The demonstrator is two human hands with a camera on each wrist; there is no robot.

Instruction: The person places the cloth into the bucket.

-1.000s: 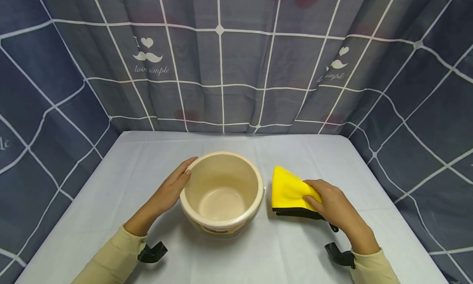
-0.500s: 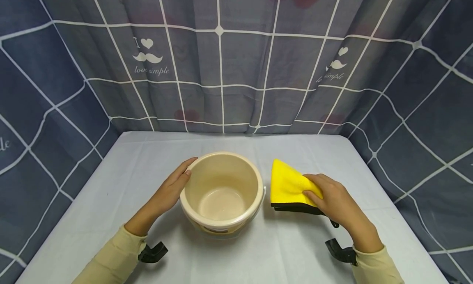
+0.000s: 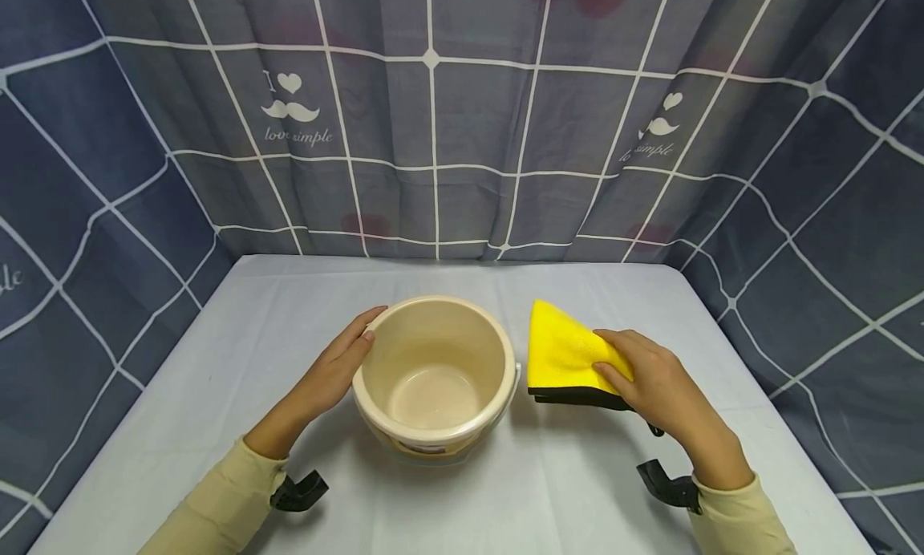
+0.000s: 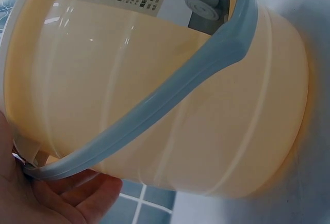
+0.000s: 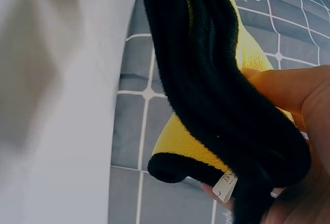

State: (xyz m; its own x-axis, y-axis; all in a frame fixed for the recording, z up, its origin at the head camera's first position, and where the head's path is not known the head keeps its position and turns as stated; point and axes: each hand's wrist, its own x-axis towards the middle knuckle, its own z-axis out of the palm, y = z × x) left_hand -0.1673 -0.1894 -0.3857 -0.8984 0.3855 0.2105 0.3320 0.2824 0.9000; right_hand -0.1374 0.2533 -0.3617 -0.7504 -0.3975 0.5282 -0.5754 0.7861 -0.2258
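Observation:
A cream plastic bucket (image 3: 433, 362) stands upright on the table, its inside bare to the bottom. My left hand (image 3: 335, 370) holds its left side, thumb at the rim and fingers along the outer wall. In the left wrist view, the bucket's grey-blue handle (image 4: 170, 97) hangs down across the wall, its end beside my fingers (image 4: 95, 195). Right of the bucket, my right hand (image 3: 653, 378) pinches a folded yellow cloth (image 3: 566, 350) with black edging. The right wrist view shows the cloth's stacked black edges (image 5: 206, 79) raised off the table, and a small white tag (image 5: 225, 185).
A white cloth covers the table (image 3: 462, 507). Dark grey-blue curtains (image 3: 476, 122) with white grid lines stand behind it and along both sides. A black bracket sits at each wrist, the left bracket (image 3: 299, 491) and the right bracket (image 3: 667, 487).
My right hand has lifted the yellow cloth a little higher and slightly away from me. The left hand and the bucket have stayed in place.

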